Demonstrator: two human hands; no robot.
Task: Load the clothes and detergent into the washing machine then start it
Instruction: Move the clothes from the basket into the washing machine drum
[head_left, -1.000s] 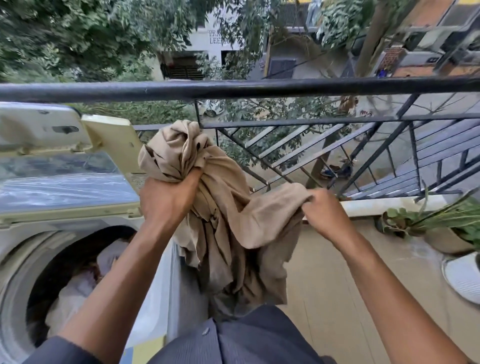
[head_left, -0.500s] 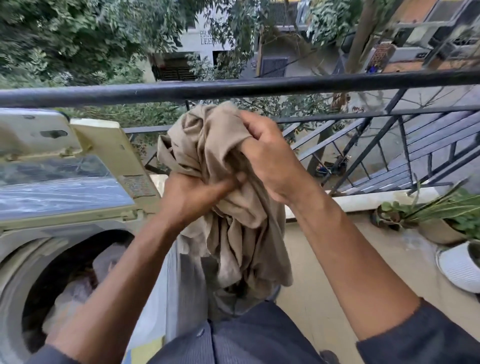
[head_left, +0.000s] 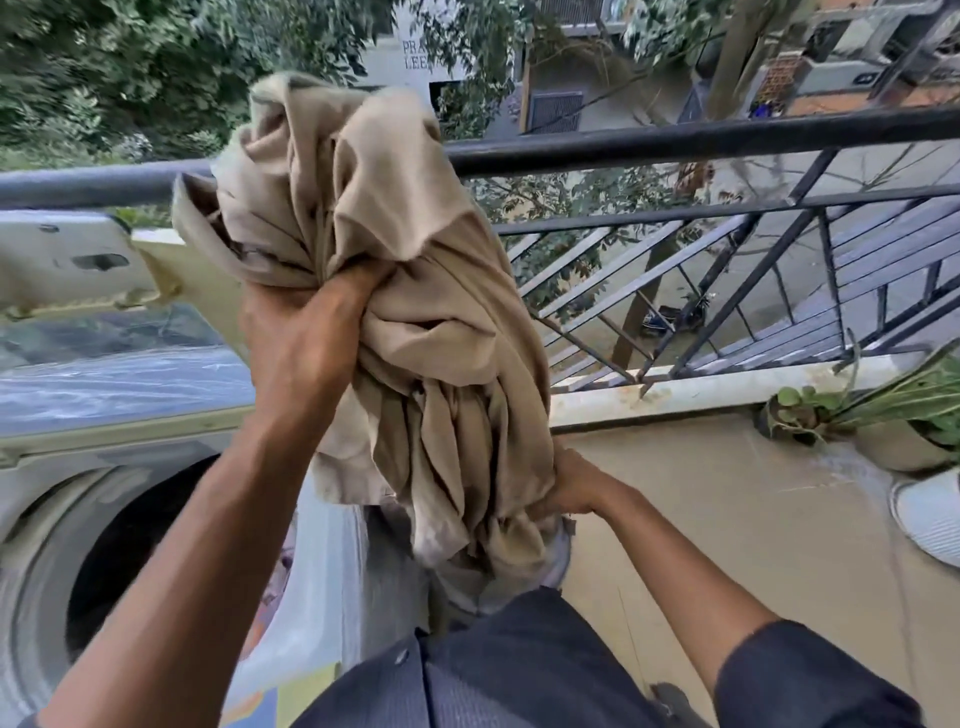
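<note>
A bunched beige garment (head_left: 395, 249) hangs in the air in front of me, to the right of the top-loading washing machine (head_left: 57, 499). My left hand (head_left: 301, 348) grips the bundle near its middle and holds it high. My right hand (head_left: 571, 486) grips the garment's lower end, low and to the right. The machine's lid (head_left: 72, 260) stands raised, and its dark drum opening (head_left: 156, 540) shows at the lower left. What lies inside the drum is hidden by my left arm and the shadow.
A black metal railing (head_left: 701, 137) crosses behind the garment, with a drop to the street beyond. Potted plants (head_left: 904, 415) and a white pot (head_left: 930, 519) stand on the balcony floor (head_left: 727, 519) at the right.
My left hand has lifted the garment higher. My right hand has left the top of the bundle and dropped to grip its lower end.
</note>
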